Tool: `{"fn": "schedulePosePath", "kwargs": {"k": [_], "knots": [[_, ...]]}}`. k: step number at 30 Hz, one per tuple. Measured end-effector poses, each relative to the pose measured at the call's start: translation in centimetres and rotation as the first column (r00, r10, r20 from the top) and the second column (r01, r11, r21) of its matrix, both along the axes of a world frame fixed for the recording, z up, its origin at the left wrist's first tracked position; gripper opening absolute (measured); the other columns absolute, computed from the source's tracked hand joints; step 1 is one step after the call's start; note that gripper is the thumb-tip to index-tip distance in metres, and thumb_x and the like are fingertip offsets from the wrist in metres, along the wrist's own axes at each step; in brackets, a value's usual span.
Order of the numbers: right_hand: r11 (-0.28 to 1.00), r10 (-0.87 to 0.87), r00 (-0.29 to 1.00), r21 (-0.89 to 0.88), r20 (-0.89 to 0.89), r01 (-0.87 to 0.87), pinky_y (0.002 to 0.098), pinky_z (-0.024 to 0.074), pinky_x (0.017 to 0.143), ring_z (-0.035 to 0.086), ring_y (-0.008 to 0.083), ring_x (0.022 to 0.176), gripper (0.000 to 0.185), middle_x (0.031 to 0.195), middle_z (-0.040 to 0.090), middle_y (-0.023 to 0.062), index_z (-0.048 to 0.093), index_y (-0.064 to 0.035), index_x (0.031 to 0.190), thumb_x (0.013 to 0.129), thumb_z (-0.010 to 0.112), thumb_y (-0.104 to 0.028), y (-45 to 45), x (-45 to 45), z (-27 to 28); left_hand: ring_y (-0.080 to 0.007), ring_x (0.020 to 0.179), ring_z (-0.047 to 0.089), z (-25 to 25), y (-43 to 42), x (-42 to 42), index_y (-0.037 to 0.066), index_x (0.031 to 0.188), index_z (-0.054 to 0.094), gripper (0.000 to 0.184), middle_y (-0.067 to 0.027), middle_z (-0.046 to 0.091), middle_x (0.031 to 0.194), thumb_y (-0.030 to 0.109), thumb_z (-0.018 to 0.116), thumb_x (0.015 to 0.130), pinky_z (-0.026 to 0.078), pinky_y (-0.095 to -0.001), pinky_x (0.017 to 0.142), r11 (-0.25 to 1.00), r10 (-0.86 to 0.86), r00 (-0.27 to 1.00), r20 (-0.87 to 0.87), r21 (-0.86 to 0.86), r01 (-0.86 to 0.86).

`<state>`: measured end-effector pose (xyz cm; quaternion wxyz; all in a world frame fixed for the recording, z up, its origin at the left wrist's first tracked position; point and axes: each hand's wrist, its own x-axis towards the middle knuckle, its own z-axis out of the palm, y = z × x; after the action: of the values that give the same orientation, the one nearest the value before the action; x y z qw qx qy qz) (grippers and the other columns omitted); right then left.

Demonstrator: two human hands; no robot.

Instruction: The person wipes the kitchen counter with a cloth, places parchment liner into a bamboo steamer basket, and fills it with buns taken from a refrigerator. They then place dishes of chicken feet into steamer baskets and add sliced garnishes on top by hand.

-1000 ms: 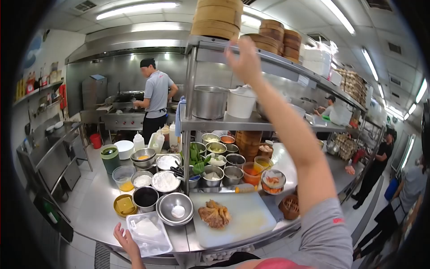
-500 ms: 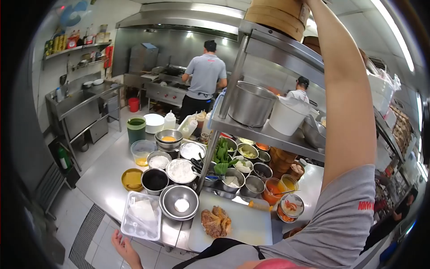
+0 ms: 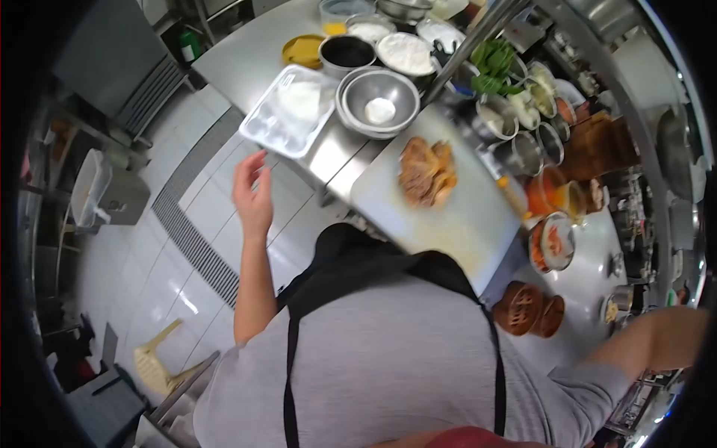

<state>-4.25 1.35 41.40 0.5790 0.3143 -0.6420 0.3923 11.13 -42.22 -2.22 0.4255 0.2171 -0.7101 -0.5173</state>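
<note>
My left hand (image 3: pixel 252 196) hangs over the floor, just below the lidded clear plastic container (image 3: pixel 291 110) at the counter's edge. Its fingers are loosely curled and apart, with nothing between them. My right forearm reaches out to the right edge of the view, and the right hand itself is out of sight. On the white cutting board (image 3: pixel 470 246) lies a piece of browned cooked meat (image 3: pixel 427 173). Nested steel bowls (image 3: pixel 379 104), the top one with something white in it, stand between the container and the board.
Behind are bowls of white powder (image 3: pixel 405 54) and dark liquid (image 3: pixel 347 52), and leafy greens (image 3: pixel 493 66). A knife with a yellow handle (image 3: pixel 513 196) lies beyond the board. Brown woven baskets (image 3: pixel 520 308) stand right. A shelf post (image 3: pixel 478 48) rises behind the bowls.
The view has swung down and turned toward my body and the floor. My right arm, raised to the bamboo steamers before, now extends low to the right. My left hand remains empty near the container.
</note>
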Motion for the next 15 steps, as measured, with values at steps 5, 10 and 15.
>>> {"fn": "schedulePosePath", "kwargs": {"k": [5, 10, 15], "knots": [[0.853, 0.405, 0.616, -0.522, 0.676, 0.012, 0.0392, 0.0446, 0.085, 0.049, 0.0239, 0.106, 0.050, 0.115, 0.053, 0.0105, 0.049, -0.0106, 0.120, 0.084, 0.047, -0.045, 8.2, 2.8, -23.0, -0.0244, 0.092, 0.054, -1.5, -4.6, -3.7, 0.006, 0.106, 0.056, 0.032, -0.0117, 0.054, 0.101, 0.011, 0.059, 0.074, 0.043, -0.0316, 0.081, 0.945, 0.035, 0.938, 0.345, -0.317, 0.081], [0.518, 0.818, 0.090, -0.797, 0.567, 0.310, 0.0390, 0.0483, 0.082, 0.056, 0.0237, 0.095, 0.038, 0.109, 0.057, 0.0085, 0.047, -0.0046, 0.120, 0.091, 0.044, -0.029, 6.1, 2.7, -44.5, -0.0311, 0.110, 0.045, -2.2, -7.3, -9.6, 0.016, 0.121, 0.047, 0.056, -0.0140, 0.049, 0.116, 0.004, 0.060, 0.067, 0.038, -0.0386, 0.092, 0.619, 0.080, 0.833, 0.547, -0.683, 0.388], [0.904, 0.239, 0.076, -0.250, 0.968, 0.347, 0.0301, 0.0477, 0.069, 0.058, 0.0202, 0.079, 0.023, 0.098, 0.060, 0.0103, 0.061, -0.0031, 0.096, 0.084, 0.056, -0.022, 8.9, 1.9, -47.3, -0.0297, 0.119, 0.039, -0.6, -7.2, -12.7, 0.025, 0.129, 0.039, 0.071, -0.0105, 0.044, 0.126, -0.002, 0.059, 0.066, 0.032, -0.0424, 0.098, 0.031, 0.108, 0.693, 0.713, -0.699, 0.715]]}}
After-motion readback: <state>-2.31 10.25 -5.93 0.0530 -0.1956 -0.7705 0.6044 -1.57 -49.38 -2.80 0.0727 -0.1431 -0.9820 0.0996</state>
